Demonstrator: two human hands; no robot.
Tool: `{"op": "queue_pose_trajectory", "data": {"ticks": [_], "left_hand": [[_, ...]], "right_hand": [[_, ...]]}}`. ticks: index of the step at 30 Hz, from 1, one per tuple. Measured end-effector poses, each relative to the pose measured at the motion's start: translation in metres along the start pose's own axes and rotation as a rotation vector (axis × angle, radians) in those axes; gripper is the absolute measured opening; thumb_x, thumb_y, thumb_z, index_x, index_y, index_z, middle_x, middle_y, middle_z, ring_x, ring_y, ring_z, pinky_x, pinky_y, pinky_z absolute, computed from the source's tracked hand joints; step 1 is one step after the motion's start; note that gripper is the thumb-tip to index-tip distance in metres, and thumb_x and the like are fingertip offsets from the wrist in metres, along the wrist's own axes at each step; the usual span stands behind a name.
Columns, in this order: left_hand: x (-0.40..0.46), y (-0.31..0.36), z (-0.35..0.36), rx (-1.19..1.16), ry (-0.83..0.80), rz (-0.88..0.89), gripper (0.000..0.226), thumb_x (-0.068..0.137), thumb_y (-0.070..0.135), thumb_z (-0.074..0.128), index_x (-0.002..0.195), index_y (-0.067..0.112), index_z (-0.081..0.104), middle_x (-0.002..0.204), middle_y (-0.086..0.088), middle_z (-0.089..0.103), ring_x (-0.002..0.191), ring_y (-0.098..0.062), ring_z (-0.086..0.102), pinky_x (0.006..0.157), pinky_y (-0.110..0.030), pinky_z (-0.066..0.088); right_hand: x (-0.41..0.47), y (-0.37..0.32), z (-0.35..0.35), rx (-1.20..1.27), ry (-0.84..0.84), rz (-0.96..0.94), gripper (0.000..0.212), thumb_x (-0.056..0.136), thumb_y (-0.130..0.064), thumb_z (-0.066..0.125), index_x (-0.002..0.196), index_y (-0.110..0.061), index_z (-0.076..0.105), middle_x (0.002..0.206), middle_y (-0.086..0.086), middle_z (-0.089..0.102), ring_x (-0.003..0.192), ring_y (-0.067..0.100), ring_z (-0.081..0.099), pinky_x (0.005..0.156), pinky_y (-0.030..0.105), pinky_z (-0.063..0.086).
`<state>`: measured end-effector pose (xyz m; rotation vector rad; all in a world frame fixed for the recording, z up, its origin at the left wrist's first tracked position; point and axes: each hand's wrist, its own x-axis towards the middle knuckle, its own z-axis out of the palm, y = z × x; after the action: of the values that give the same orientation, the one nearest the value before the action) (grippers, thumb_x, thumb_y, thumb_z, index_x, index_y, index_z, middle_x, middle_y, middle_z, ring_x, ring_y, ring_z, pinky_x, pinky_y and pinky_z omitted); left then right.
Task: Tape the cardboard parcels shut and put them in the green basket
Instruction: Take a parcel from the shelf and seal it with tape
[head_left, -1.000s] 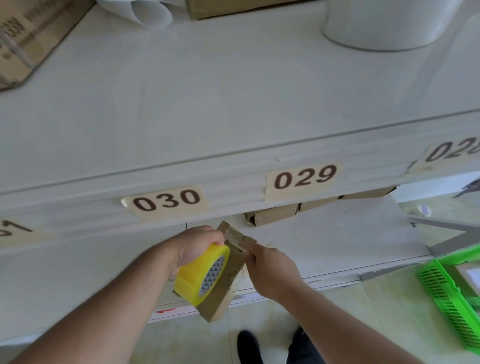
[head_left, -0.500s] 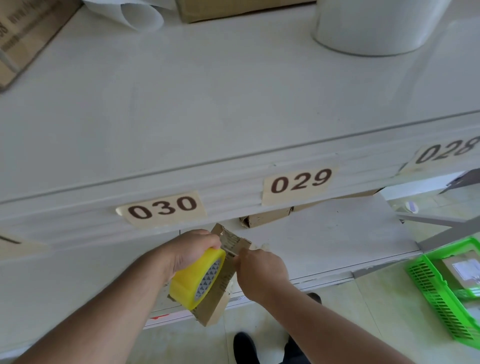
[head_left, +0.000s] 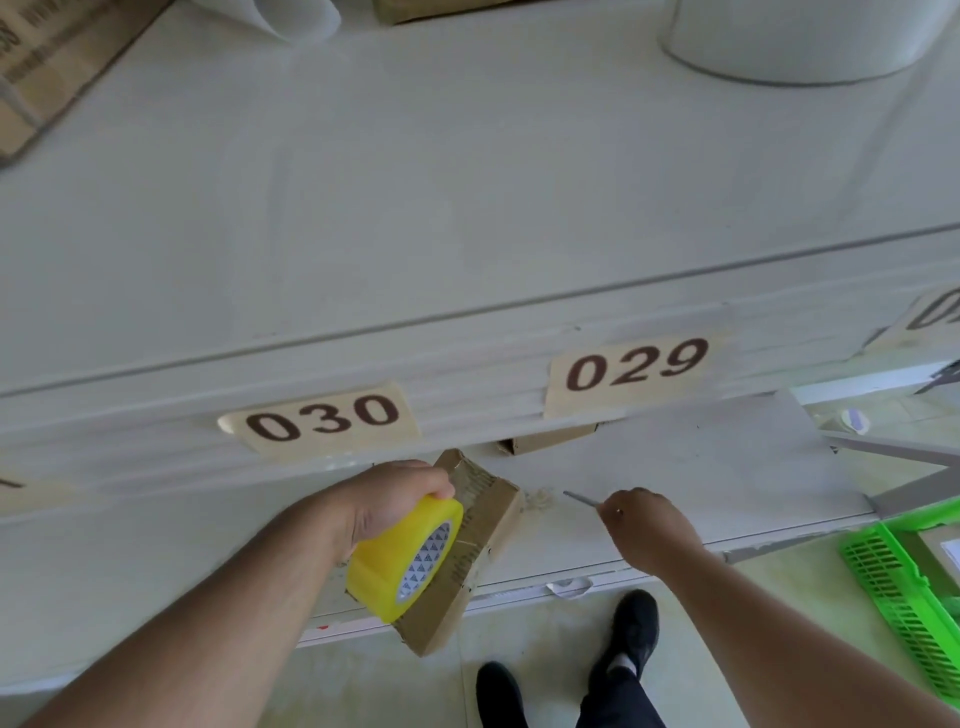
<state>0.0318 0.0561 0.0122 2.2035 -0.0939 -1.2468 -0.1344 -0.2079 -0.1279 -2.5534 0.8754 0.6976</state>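
Lower centre: left hand clamps tape roll and cardboard parcel together. Right hand grips a thin blade, apart. Green basket lower right. Advise pressing the cut end flat first.

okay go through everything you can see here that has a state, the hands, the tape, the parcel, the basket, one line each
left hand: grips the yellow tape roll against the parcel
right hand: apart from the parcel, pinching a thin grey tool
yellow tape roll: held on the parcel
cardboard parcel: tilted, overhanging the lower shelf edge, partly taped
thin grey tool: held, tip over the shelf
green basket: on the floor, contents mostly cut off
second cardboard parcel: lying under the upper shelf
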Motion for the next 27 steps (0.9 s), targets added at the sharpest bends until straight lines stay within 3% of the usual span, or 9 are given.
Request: {"op": "queue_pose_trajectory", "data": {"ticks": [2,5,6,8,10,12,17,23,27], "left_hand": [[-0.002,0.001,0.001,0.003,0.002,-0.006,0.057,0.060,0.049,0.060,0.108,0.022,0.076,0.117,-0.015,0.072,0.089,-0.025,0.066,0.081,-0.034,0.052],[-0.002,0.002,0.001,0.009,0.010,0.002,0.041,0.072,0.046,0.062,0.105,0.027,0.077,0.112,-0.010,0.072,0.094,-0.023,0.067,0.081,-0.033,0.052],[-0.002,0.002,0.001,0.017,0.012,0.008,0.034,0.078,0.043,0.062,0.104,0.028,0.078,0.111,-0.006,0.071,0.096,-0.022,0.067,0.082,-0.032,0.052],[-0.003,0.003,0.002,0.028,0.023,0.018,0.040,0.073,0.045,0.060,0.104,0.026,0.078,0.112,-0.006,0.071,0.098,-0.022,0.067,0.083,-0.032,0.051],[-0.002,0.004,0.002,0.026,0.032,0.017,0.049,0.063,0.046,0.059,0.103,0.026,0.079,0.112,-0.006,0.073,0.100,-0.022,0.068,0.089,-0.035,0.053],[-0.001,0.002,0.003,0.008,0.037,0.022,0.046,0.063,0.046,0.060,0.100,0.029,0.080,0.108,-0.001,0.076,0.101,-0.022,0.070,0.094,-0.038,0.054],[0.004,-0.004,0.004,-0.012,0.045,0.046,0.046,0.064,0.047,0.063,0.101,0.023,0.079,0.108,-0.008,0.076,0.087,-0.020,0.067,0.080,-0.033,0.050],[-0.001,0.000,0.004,0.038,0.064,0.054,0.057,0.063,0.048,0.062,0.103,0.007,0.071,0.085,-0.002,0.060,0.078,-0.018,0.056,0.074,-0.033,0.042],[-0.007,-0.004,0.009,0.008,0.074,0.131,0.042,0.065,0.044,0.069,0.096,0.017,0.079,0.090,0.007,0.076,0.084,-0.015,0.068,0.082,-0.029,0.051]], "right_hand": [[0.000,-0.011,0.001,0.071,0.116,-0.063,0.043,0.106,-0.051,0.043,0.134,-0.026,0.064,0.134,0.000,0.064,0.121,0.023,0.057,0.102,0.036,0.049],[-0.010,-0.057,-0.014,0.508,0.269,-0.218,0.044,0.103,-0.052,0.055,0.135,-0.025,0.066,0.129,-0.007,0.067,0.117,0.012,0.062,0.097,0.028,0.047],[-0.012,-0.078,-0.019,0.602,0.229,-0.272,0.045,0.102,-0.053,0.057,0.136,-0.025,0.066,0.126,-0.009,0.069,0.115,0.010,0.064,0.094,0.026,0.047],[-0.014,-0.115,-0.022,0.670,0.068,-0.328,0.053,0.099,-0.060,0.058,0.142,-0.028,0.061,0.128,-0.011,0.067,0.116,0.010,0.063,0.092,0.027,0.047],[-0.014,-0.140,-0.016,0.615,-0.038,-0.328,0.052,0.097,-0.065,0.054,0.139,-0.034,0.060,0.123,-0.009,0.068,0.109,0.015,0.064,0.080,0.028,0.048],[-0.014,-0.150,-0.011,0.515,-0.004,-0.304,0.041,0.097,-0.067,0.050,0.119,-0.037,0.065,0.104,-0.008,0.069,0.091,0.018,0.064,0.067,0.030,0.050],[-0.007,-0.151,-0.002,0.485,0.013,-0.226,0.032,0.091,-0.078,0.046,0.089,-0.048,0.060,0.089,-0.011,0.068,0.086,0.019,0.066,0.076,0.034,0.056],[-0.009,-0.158,-0.003,0.408,0.059,-0.126,0.043,0.093,-0.076,0.043,0.107,-0.046,0.071,0.088,-0.012,0.063,0.092,0.021,0.061,0.092,0.039,0.049],[-0.012,-0.162,-0.004,0.302,0.113,-0.122,0.047,0.098,-0.071,0.040,0.111,-0.038,0.070,0.104,-0.006,0.070,0.107,0.025,0.062,0.093,0.041,0.042]]}}
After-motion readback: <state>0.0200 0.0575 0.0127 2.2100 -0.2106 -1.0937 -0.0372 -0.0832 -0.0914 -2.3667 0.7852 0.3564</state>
